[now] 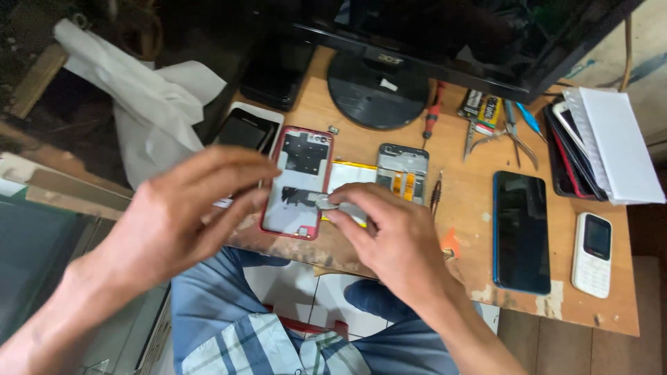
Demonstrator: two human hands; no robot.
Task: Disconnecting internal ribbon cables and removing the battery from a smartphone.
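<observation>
Over the red phone frame [300,182], both hands' grips pinch a small, blurred grey part [326,202].

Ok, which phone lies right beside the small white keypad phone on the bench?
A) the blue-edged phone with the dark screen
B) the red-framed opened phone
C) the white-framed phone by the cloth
A: the blue-edged phone lies face up just left of the white keypad phone in the head view.
</observation>
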